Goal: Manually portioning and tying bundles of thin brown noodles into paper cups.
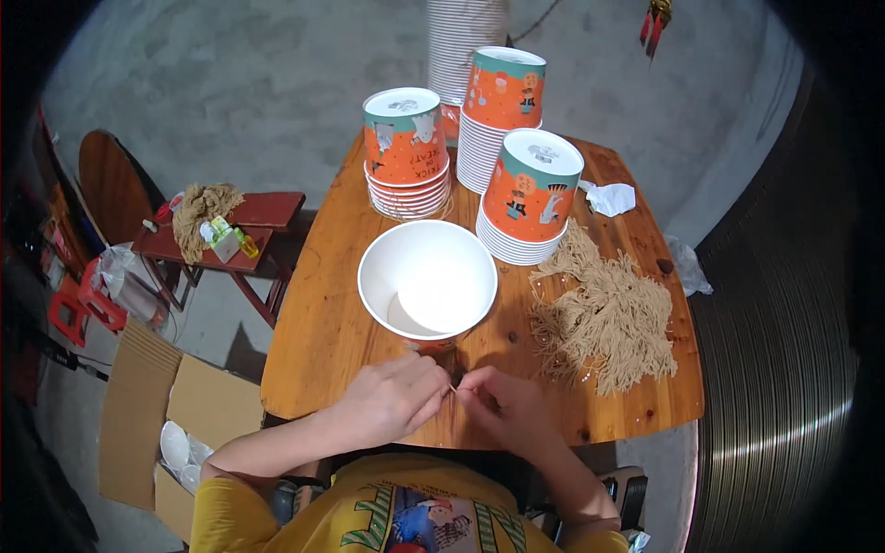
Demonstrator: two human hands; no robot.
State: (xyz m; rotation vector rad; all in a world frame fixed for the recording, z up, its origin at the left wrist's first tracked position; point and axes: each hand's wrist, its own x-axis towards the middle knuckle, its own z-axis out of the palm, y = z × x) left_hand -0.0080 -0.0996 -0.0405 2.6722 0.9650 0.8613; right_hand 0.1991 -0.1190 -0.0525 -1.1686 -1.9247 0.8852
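Close together at the near edge of the wooden table, my left hand [392,394] and my right hand [509,407] both pinch a thin pale string [453,389]. Only a short bit of it shows between the fingertips. Just beyond them an open paper bucket [378,281] stands upright, white inside. To the right lies a loose heap of tan strings [613,323], tangled and frayed-looking.
Upside-down orange and green paper buckets stand nested in a left stack [406,147], a front right stack [530,198] and a back stack [502,111]. Crumpled white paper [610,197] lies at right. A red bench [267,210] and an open carton [138,405] are at left.
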